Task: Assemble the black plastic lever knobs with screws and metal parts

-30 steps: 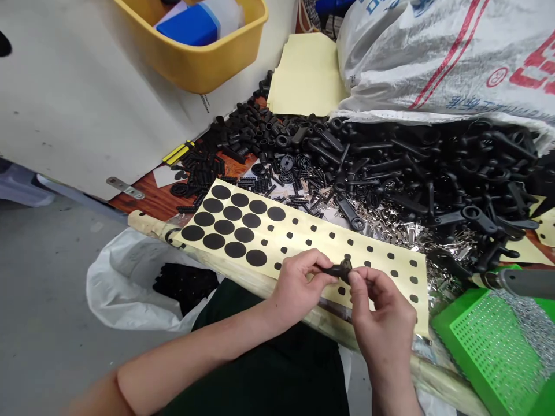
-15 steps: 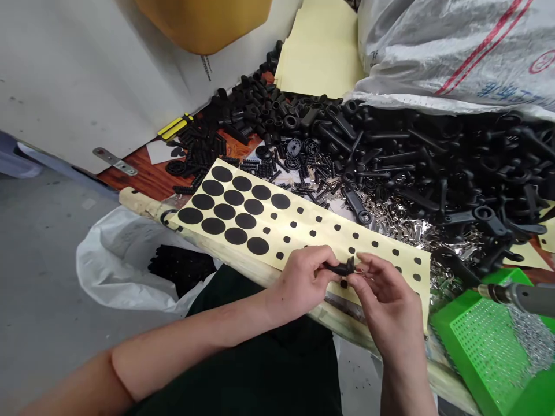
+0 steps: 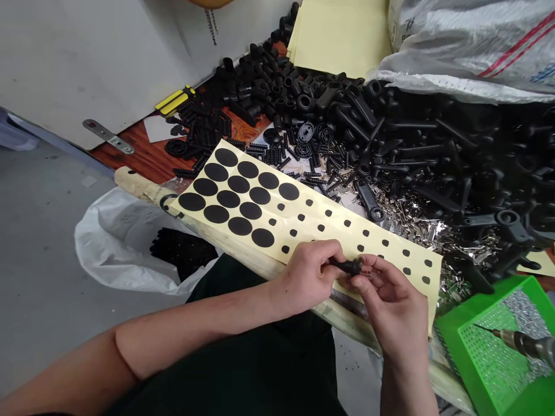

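Observation:
Above the front part of a yellow sticker sheet point(image 3: 347, 237), my left hand point(image 3: 309, 274) is closed around a short black plastic part point(image 3: 347, 265). Its right end sticks out past my fingertips. Against that end, the thumb and fingers of my right hand point(image 3: 390, 300) are bent in a pinch. Small metallic glints show between them, looking like a small metal piece whose shape is mostly hidden. The sheet carries large black discs on its left and small black dots on its right.
Black plastic parts point(image 3: 416, 150) are heaped behind the sheet, with small metal clips point(image 3: 416, 231) scattered in front. A green basket point(image 3: 451, 329) of metal pieces stands at right, a power screwdriver point(image 3: 520, 344) over it. A yellow-handled tool point(image 3: 173, 103) lies at left; a white sack point(image 3: 433, 58) stands behind.
My view has shifted slightly, bringing more of the green basket and screwdriver into sight. The black part has turned a little, its end now pointing more toward my right hand's fingers.

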The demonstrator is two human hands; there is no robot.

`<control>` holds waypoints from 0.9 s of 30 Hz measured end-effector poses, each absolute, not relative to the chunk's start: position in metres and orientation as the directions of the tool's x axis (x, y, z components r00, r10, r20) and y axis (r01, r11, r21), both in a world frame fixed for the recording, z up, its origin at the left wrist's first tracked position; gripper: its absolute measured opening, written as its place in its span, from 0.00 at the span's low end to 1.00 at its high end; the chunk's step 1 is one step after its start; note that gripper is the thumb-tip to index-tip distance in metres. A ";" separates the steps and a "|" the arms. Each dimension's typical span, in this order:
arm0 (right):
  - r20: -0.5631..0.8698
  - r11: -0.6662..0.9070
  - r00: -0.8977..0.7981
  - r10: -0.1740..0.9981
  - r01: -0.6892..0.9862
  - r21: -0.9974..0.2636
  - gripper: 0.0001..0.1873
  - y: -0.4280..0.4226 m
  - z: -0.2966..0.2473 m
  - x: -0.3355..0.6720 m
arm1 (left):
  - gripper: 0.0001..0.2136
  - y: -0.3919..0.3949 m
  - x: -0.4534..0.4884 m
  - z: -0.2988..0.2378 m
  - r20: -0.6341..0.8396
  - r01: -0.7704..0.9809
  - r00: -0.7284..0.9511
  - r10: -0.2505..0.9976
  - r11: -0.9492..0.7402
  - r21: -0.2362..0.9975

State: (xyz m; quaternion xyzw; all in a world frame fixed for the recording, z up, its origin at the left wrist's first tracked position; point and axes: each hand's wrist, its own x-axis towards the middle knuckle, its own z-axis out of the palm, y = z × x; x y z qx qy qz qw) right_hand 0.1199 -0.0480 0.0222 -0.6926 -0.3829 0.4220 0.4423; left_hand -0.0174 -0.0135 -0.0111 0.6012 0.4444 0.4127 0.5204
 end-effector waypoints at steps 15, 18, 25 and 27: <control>0.231 0.209 -0.076 0.970 0.744 -0.635 0.11 -0.044 0.044 0.141 | 0.04 -0.009 -0.020 -0.007 -0.036 -0.110 0.383 0.923 0.085 0.990; 0.076 0.049 0.000 0.997 0.764 -0.644 0.16 -0.040 0.038 0.139 | 0.05 -0.011 -0.021 -0.008 0.051 -0.037 0.360 0.931 -0.040 0.999; 0.003 -0.089 0.128 0.992 0.701 -0.708 0.22 -0.050 0.040 0.148 | 0.03 -0.010 -0.021 -0.008 -0.034 -0.091 0.385 0.922 0.075 0.993; 0.102 0.046 0.036 0.994 0.714 -0.698 0.21 -0.053 0.042 0.146 | 0.03 -0.009 -0.021 -0.007 -0.026 -0.116 0.392 0.919 0.078 0.990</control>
